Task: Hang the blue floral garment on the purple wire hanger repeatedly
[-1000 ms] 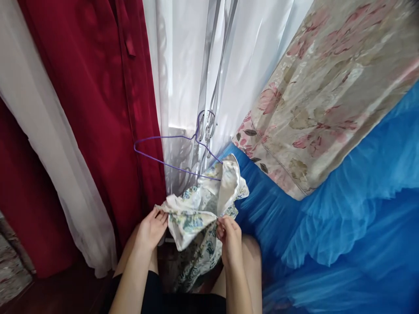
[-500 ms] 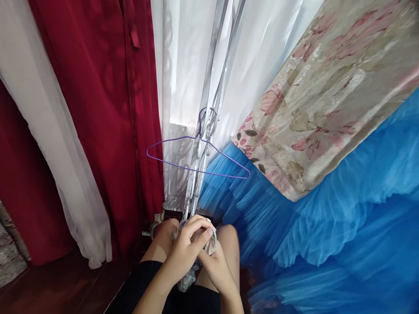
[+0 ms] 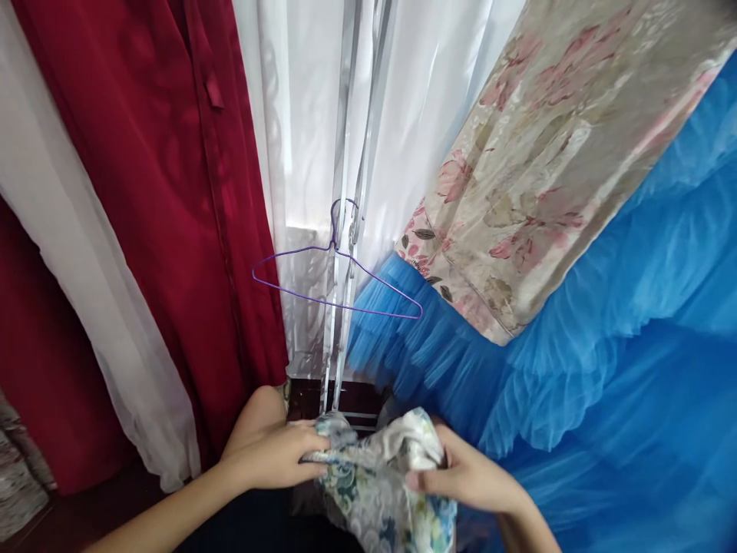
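Observation:
A white garment with a blue and green floral print (image 3: 374, 484) is spread between my hands above my lap. My left hand (image 3: 282, 457) is closed on its left edge, fingers and thumb pinching the cloth. On the other side my right hand (image 3: 461, 472) grips a bunched part, thumb in front. The lower folds of the garment drop out of view. Beyond my hands, an unoccupied purple wire hanger (image 3: 337, 299) hangs by its hook on a metal stand (image 3: 345, 177).
Dark red curtains (image 3: 224, 269) and a whitish cloth (image 3: 115, 292) hang at the left. White sheer curtain (image 3: 299, 115) hangs behind the stand. To the right are a floral beige cloth (image 3: 518, 192) and a blue tulle skirt (image 3: 576, 407). My bent knee (image 3: 256, 411) is below.
My hands, close together over bunched cloth before, have moved apart, and the floral garment is now opened out between them. The view has shifted slightly.

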Demonstrator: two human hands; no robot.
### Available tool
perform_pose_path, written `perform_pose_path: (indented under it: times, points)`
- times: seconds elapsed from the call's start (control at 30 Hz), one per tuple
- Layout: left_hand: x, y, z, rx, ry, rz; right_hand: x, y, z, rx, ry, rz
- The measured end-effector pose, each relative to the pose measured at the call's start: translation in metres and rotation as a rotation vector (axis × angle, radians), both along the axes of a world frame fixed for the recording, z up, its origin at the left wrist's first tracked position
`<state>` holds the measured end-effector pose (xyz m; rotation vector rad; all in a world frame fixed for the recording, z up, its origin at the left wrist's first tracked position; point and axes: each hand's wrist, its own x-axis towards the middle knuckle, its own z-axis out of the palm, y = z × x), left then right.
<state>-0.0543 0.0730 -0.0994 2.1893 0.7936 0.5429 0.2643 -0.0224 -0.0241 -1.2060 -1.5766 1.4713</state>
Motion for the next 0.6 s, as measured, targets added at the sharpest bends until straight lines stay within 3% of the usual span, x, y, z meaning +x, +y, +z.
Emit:
perform_pose_path:
  times: [0.07, 0.13, 0.2, 0.3, 0.47, 0.6]
  points:
    - [-0.007, 0.017, 0.014, 0.130, 0.153, -0.016, 0.019, 0.020, 0.015, 0.063, -0.010, -0.084]
    - [-0.008, 0.031, 0.029, 0.183, 0.121, 0.044, 0.037, 0.049, 0.032, 0.154, 0.032, -0.209]
    - [-0.005, 0.039, 0.043, 0.170, 0.027, 0.078, 0.051, 0.082, 0.051, 0.263, 0.114, -0.373]
    - [0.001, 0.043, 0.065, 0.114, -0.023, 0.093, 0.059, 0.135, 0.077, 0.397, 0.205, -0.477]
    - [-0.012, 0.048, 0.109, 0.038, -0.177, 0.183, 0.032, 0.203, 0.102, 0.372, 0.262, -0.430]
    - [-0.047, 0.051, 0.135, -0.068, -0.253, 0.213, 0.003, 0.217, 0.105, 0.212, 0.233, -0.247]
